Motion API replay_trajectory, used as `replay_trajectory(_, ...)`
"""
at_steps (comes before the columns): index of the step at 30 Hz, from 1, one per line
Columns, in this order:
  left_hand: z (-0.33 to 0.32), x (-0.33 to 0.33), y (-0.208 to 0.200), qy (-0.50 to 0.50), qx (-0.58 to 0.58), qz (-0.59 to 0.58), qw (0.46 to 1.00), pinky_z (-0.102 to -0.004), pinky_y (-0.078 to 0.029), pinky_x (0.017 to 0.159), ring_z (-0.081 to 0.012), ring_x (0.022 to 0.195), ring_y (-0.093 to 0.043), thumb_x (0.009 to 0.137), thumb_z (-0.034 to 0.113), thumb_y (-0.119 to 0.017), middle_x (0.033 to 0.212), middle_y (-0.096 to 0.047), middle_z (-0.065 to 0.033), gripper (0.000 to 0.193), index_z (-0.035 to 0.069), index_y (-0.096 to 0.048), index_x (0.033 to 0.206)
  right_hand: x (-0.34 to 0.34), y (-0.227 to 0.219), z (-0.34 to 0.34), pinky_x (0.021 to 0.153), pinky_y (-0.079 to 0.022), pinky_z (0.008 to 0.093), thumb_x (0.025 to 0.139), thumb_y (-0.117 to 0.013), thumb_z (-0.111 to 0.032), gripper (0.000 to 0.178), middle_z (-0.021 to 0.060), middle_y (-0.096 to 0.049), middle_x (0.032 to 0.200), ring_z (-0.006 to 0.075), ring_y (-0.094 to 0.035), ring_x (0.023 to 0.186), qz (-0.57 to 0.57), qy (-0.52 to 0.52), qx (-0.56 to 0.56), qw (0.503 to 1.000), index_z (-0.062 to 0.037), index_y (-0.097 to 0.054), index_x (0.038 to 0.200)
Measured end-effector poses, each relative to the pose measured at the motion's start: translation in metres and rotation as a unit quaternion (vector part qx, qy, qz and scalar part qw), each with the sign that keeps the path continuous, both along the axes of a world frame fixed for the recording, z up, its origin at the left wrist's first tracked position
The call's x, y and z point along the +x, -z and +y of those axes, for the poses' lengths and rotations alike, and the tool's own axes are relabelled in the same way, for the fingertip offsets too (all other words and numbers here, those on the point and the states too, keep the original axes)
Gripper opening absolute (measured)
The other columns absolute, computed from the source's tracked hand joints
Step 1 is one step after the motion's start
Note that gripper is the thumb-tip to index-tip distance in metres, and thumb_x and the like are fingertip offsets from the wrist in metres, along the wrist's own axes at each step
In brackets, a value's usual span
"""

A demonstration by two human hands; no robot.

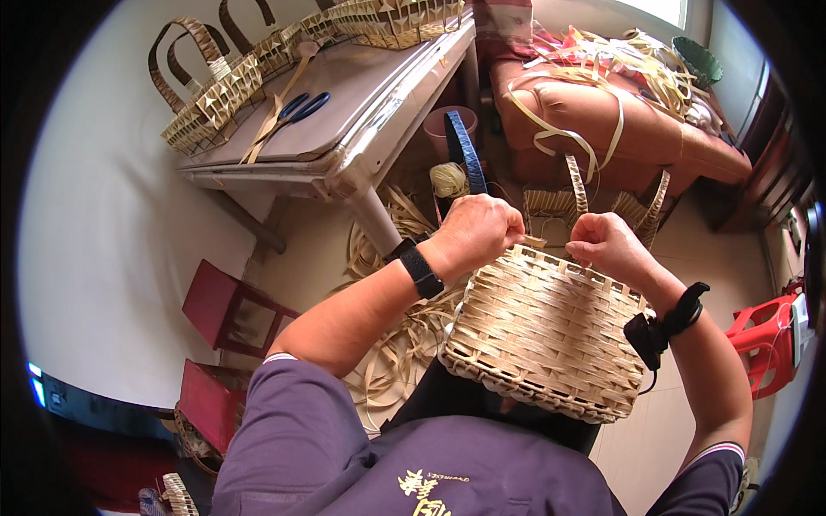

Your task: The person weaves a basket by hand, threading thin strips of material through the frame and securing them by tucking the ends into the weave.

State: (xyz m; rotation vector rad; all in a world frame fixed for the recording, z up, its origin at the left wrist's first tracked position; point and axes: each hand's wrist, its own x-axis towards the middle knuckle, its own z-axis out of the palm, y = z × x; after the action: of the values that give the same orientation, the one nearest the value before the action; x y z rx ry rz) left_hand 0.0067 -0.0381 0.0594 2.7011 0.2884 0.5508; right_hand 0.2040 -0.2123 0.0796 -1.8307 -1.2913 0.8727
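A pale woven basket [546, 331] rests tilted on my lap, its broad plaited face toward me. My left hand [477, 228] is closed in a pinch at the basket's far left edge, beside a short bit of pale strip [534, 242]. At the far edge, farther right, my right hand [613, 245] also pinches, thumb and forefinger together over the openwork border. What lies between the fingertips of either hand is too small to make out. Dark straps circle both wrists.
Scissors [297, 112] and several finished baskets [215, 103] occupy the table at left. An orange-brown sofa [594, 120] bears tangled strips. Loose strips [400, 344], a pink bin [449, 129] and wrapped-handle baskets [551, 203] are on the floor. Red stools [766, 335] stand either side.
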Motion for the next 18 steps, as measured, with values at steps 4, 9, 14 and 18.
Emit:
replay_trajectory(4,-0.001,-0.002,0.006,0.003,0.036,0.036,0.999,-0.0418,-0.057,0.074,-0.0294,0.08,-0.072,0.085,0.02,-0.071,0.082,-0.074,-0.0093,0.011,0.01,-0.077,0.087,0.002,0.003,-0.001,0.07,-0.053,0.0326,0.087,-0.073,-0.016,0.019,0.0073,-0.07,0.076,0.0145,-0.063,0.072,-0.058,0.039,-0.017,0.997,0.0034,-0.07,0.088)
replay_trajectory(9,0.0,-0.007,-0.002,0.005,0.081,0.075,0.994,-0.0436,-0.055,0.076,-0.0314,0.086,-0.071,0.085,0.016,-0.067,0.087,-0.071,-0.0094,0.008,0.01,-0.072,0.084,0.002,0.01,0.004,0.072,-0.055,0.0333,0.087,-0.072,-0.017,0.021,0.0112,-0.072,0.08,0.0176,-0.066,0.074,-0.085,0.02,-0.042,0.995,0.0034,-0.071,0.092)
replay_trajectory(14,0.005,-0.01,-0.009,0.037,0.045,0.06,0.997,-0.0442,-0.055,0.077,-0.0325,0.087,-0.07,0.087,0.016,-0.067,0.089,-0.071,-0.0087,0.009,0.009,-0.071,0.09,-0.001,0.008,0.014,0.073,-0.054,0.0306,0.091,-0.07,-0.016,0.02,0.0064,-0.072,0.084,0.0121,-0.064,0.077,-0.075,-0.028,-0.064,0.995,0.0022,-0.071,0.099)
replay_trajectory(18,0.008,-0.01,0.003,0.016,0.049,0.061,0.997,-0.045,-0.056,0.076,-0.0329,0.087,-0.07,0.088,0.018,-0.068,0.089,-0.071,-0.0099,0.009,0.009,-0.071,0.09,-0.005,0.011,0.02,0.074,-0.055,0.0312,0.091,-0.069,-0.016,0.021,0.0073,-0.073,0.086,0.0128,-0.065,0.077,-0.08,-0.063,-0.089,0.991,0.0013,-0.072,0.103)
